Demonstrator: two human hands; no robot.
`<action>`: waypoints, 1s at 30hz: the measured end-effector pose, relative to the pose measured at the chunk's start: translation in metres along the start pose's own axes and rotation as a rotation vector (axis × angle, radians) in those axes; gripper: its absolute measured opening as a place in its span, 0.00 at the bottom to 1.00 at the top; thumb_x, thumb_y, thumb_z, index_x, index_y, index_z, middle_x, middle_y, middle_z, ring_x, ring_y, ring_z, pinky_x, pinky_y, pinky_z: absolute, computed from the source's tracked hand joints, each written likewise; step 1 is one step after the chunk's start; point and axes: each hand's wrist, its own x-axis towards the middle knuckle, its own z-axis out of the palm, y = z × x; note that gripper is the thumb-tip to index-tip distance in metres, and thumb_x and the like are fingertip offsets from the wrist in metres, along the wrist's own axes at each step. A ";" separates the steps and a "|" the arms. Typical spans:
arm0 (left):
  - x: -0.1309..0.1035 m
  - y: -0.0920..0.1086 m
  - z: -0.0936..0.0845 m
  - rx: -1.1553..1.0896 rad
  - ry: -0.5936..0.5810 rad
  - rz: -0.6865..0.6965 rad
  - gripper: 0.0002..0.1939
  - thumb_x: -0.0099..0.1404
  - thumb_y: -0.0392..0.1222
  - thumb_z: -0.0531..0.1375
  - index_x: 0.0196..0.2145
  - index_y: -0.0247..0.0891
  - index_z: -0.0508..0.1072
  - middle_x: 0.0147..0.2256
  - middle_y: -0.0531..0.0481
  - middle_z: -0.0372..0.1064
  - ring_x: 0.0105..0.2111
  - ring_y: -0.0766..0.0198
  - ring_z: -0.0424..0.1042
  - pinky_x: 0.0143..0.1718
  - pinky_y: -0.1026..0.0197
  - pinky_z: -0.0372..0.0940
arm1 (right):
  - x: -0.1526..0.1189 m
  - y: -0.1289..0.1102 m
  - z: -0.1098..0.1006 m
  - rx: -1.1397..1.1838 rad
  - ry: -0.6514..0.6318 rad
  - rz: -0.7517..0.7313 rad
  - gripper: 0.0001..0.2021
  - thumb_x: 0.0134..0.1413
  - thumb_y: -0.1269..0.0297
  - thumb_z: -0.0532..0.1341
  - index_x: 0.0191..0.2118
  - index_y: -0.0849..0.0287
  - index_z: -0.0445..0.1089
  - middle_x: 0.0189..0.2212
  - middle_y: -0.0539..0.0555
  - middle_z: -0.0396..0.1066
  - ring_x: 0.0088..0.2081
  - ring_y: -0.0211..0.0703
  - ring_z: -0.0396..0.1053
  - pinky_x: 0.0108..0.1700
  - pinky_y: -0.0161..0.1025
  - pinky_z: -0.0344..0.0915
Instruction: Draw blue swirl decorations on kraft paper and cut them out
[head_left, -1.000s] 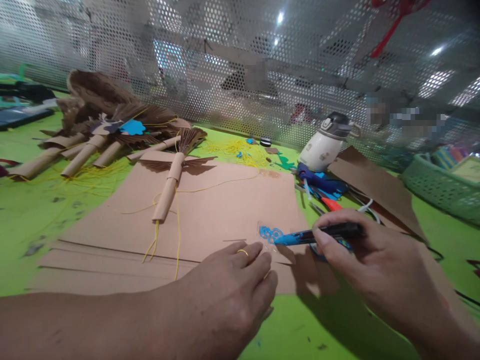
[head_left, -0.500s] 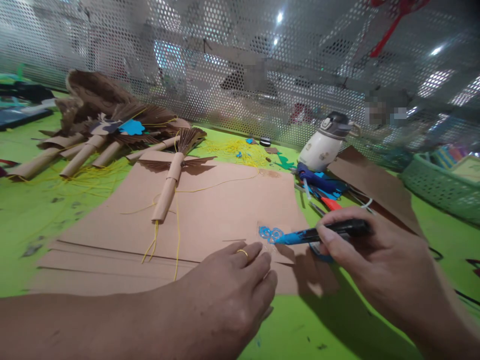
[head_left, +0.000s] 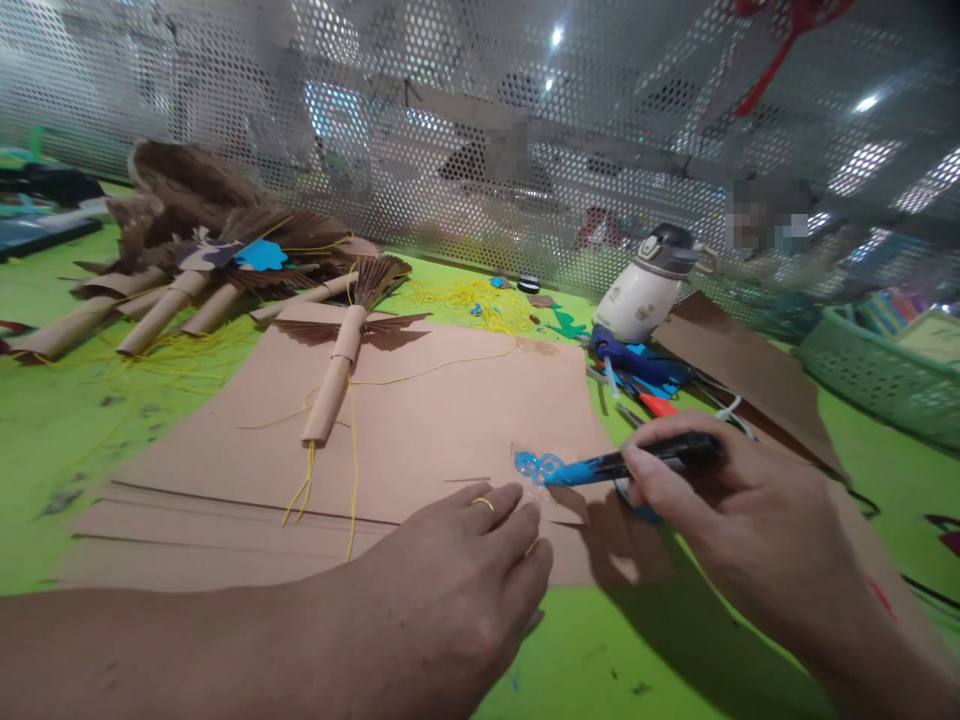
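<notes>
Craft workspace, workshop-type; can't tell if classroom or studio. Evidence: bright-green flat tabletop, dark smudges on it. Stack of flat brown paper sheets up front, rolled brown-paper tube figure with pleated wings lying on top, similar brown tube figures piled at left. Loose tangle of thin yellow string and flat green paper-like cut-out toward the back. Grey perforated metal panel behind (bright lights show there, through or reflected, unclear).

Free room over the brown paper, between two obstacles: tube figure and marker.
</notes>
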 end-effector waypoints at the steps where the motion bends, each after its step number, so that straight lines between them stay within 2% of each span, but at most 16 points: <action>1: 0.000 0.000 0.000 -0.001 0.007 -0.003 0.10 0.68 0.34 0.58 0.42 0.32 0.79 0.51 0.40 0.78 0.50 0.45 0.75 0.55 0.44 0.72 | 0.000 0.000 0.000 0.005 0.012 0.007 0.07 0.59 0.57 0.63 0.35 0.53 0.74 0.22 0.47 0.77 0.24 0.44 0.74 0.29 0.41 0.65; 5: 0.001 -0.002 0.002 -0.007 0.004 -0.011 0.08 0.69 0.35 0.60 0.42 0.33 0.79 0.51 0.41 0.78 0.49 0.47 0.76 0.55 0.45 0.72 | 0.000 0.000 0.000 -0.004 0.013 0.019 0.07 0.59 0.56 0.63 0.35 0.53 0.74 0.23 0.48 0.78 0.24 0.45 0.75 0.28 0.41 0.66; 11: 0.000 -0.001 0.001 0.000 -0.006 -0.012 0.07 0.69 0.36 0.61 0.42 0.32 0.78 0.52 0.40 0.78 0.51 0.45 0.75 0.54 0.44 0.73 | 0.001 0.003 0.000 -0.008 -0.021 -0.037 0.05 0.59 0.59 0.63 0.35 0.53 0.74 0.22 0.47 0.76 0.23 0.43 0.74 0.27 0.39 0.66; 16: 0.000 -0.002 0.000 -0.047 -0.064 0.016 0.11 0.69 0.35 0.58 0.45 0.32 0.79 0.52 0.40 0.78 0.50 0.46 0.76 0.53 0.44 0.74 | 0.000 0.003 0.000 0.002 0.000 -0.032 0.06 0.59 0.58 0.64 0.35 0.52 0.74 0.23 0.47 0.77 0.24 0.43 0.74 0.28 0.40 0.66; 19: 0.000 -0.002 0.001 -0.036 -0.040 0.005 0.12 0.69 0.34 0.58 0.46 0.31 0.79 0.51 0.39 0.78 0.51 0.45 0.75 0.55 0.43 0.72 | 0.001 0.003 0.000 0.001 -0.018 -0.022 0.06 0.59 0.58 0.63 0.34 0.52 0.74 0.22 0.47 0.76 0.23 0.42 0.73 0.28 0.39 0.66; 24: 0.000 0.000 -0.001 -0.033 -0.035 -0.017 0.10 0.66 0.36 0.62 0.44 0.31 0.79 0.50 0.37 0.77 0.52 0.44 0.75 0.57 0.43 0.71 | 0.001 0.002 0.000 -0.014 0.003 -0.010 0.05 0.59 0.59 0.63 0.35 0.52 0.74 0.23 0.47 0.77 0.23 0.43 0.74 0.28 0.39 0.66; 30: -0.001 0.002 -0.004 -0.035 -0.039 -0.002 0.12 0.68 0.34 0.58 0.45 0.31 0.79 0.51 0.38 0.77 0.52 0.45 0.75 0.58 0.42 0.71 | 0.000 0.001 0.001 0.010 -0.014 -0.031 0.06 0.59 0.59 0.63 0.33 0.52 0.74 0.21 0.47 0.74 0.22 0.40 0.70 0.26 0.38 0.64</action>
